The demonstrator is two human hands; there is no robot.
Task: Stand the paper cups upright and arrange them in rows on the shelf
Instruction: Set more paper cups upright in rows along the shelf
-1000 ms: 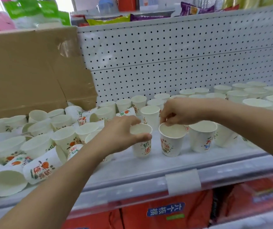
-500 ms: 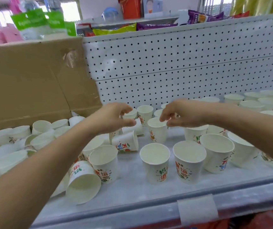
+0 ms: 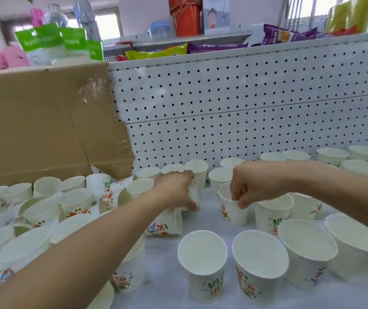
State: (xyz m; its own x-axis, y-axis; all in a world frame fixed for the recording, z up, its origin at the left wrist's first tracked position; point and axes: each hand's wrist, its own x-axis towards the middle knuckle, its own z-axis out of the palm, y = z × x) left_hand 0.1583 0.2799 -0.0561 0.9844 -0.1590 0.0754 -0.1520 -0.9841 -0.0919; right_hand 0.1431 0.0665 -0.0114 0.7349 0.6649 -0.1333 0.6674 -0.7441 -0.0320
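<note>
Person's left hand (image 3: 175, 190) is down at the right edge of the heap, fingers curled over a tipped cup (image 3: 193, 196). Most of that cup is hidden under the hand; only its rim end shows, mouth facing right.

Person's right hand (image 3: 253, 186) pinches the rim of an upright cup (image 3: 230, 210), fingers clamped together on the paper, one fingertip seemingly inside the mouth. This cup stands on the shelf (image 3: 203, 221) in the second line from the front, just beside a neighbour on its right.

Done so far, by my judgement:
- A front row (image 3: 259, 262) of four upright cups runs along the shelf edge, close together.
- A second line is partly filled behind it.
- Further right and back, near the pegboard panel (image 3: 245, 103), several back rows (image 3: 332, 153) of upright cups stand in order.

Left to do: a good deal.
- The left half of the shelf carries a jumbled heap (image 3: 45, 210). Some cups there are upright, many lean or lie on their sides, and none are in line.
- One fallen cup (image 3: 166, 224) lies on its side just below the left hand, mouth toward the right.
- A cardboard box (image 3: 33, 130) stands behind the heap.

Roughly half sorted, I would say. The rows at far right run out of view, so no firm count.
</note>
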